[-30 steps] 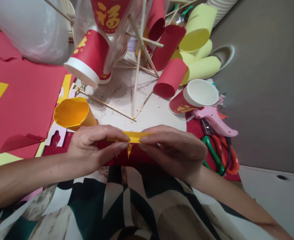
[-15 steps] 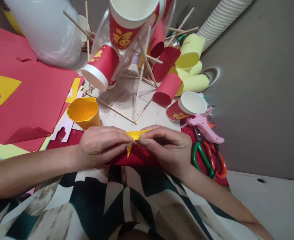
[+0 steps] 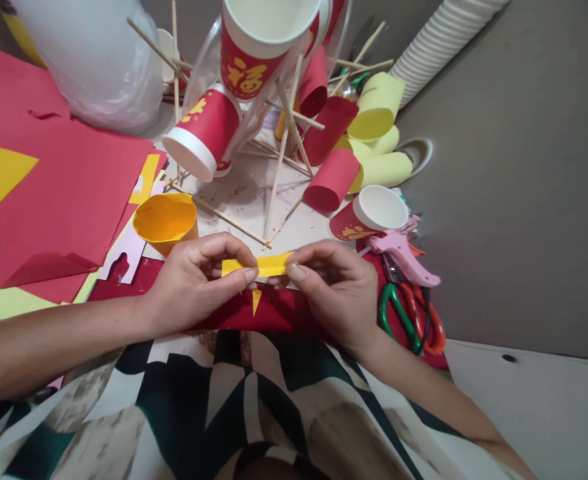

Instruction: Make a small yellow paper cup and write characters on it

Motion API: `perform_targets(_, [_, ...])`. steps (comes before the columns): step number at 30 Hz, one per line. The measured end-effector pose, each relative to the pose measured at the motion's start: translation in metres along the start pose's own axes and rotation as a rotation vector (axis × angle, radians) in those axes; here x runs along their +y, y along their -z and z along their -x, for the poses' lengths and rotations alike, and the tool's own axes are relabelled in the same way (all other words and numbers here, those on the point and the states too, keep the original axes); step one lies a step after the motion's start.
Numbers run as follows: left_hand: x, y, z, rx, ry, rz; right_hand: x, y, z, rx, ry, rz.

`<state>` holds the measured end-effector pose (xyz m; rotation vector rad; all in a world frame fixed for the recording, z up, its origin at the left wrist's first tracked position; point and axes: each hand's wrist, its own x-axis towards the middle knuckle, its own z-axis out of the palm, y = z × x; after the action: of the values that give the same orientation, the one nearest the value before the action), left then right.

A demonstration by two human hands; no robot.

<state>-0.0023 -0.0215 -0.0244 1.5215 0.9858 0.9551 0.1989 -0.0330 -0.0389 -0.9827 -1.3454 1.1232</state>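
A short yellow paper strip (image 3: 273, 265) is stretched between my two hands, low over the red cloth. My left hand (image 3: 199, 280) pinches it near its left end, thumb in front. At its right end, my right hand (image 3: 337, 287) grips it between thumb and fingers. A small pointed yellow paper scrap (image 3: 257, 302) shows just below the strip, its upper part hidden. Beyond my left hand stands an orange-yellow paper cup shape (image 3: 165, 221), open at the top. Thin wooden sticks (image 3: 219, 212) joined at a corner lie just past the strip.
Red paper sheets (image 3: 69, 200) cover the left side. Red paper cups (image 3: 247, 67) and a plastic sleeve stand at the back, beside red paper rolls (image 3: 331, 179) and yellow rolls (image 3: 384, 169). A pink glue gun (image 3: 404, 253) and green-handled scissors (image 3: 399, 320) lie at right.
The yellow strip has turned so its flat face shows. My left hand's fingers have lifted and shifted, exposing the strip's left end. Both hands still grip it.
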Motion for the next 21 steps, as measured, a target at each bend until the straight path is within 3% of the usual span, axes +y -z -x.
perform_targets(5, [-0.004, -0.002, 0.000, 0.001, 0.040, 0.103, -0.001, 0.002, -0.002, -0.080, -0.170, -0.004])
perform_targets(8, [-0.005, -0.001, 0.001, -0.039, 0.049, 0.132, -0.002, 0.006, -0.002, -0.083, -0.072, 0.057])
perform_targets(12, [0.000, 0.006, 0.000, -0.225, 0.235, 0.312, -0.001, 0.014, -0.004, -0.065, 0.107, 0.068])
perform_targets(17, [-0.002, 0.021, -0.010, -0.605, 0.480, 0.725, 0.004, 0.023, -0.007, -0.126, 0.081, -0.042])
perform_targets(21, [-0.008, 0.020, -0.015, -0.563, 0.542, 0.835, 0.004, 0.023, -0.009, -0.236, 0.002, -0.084])
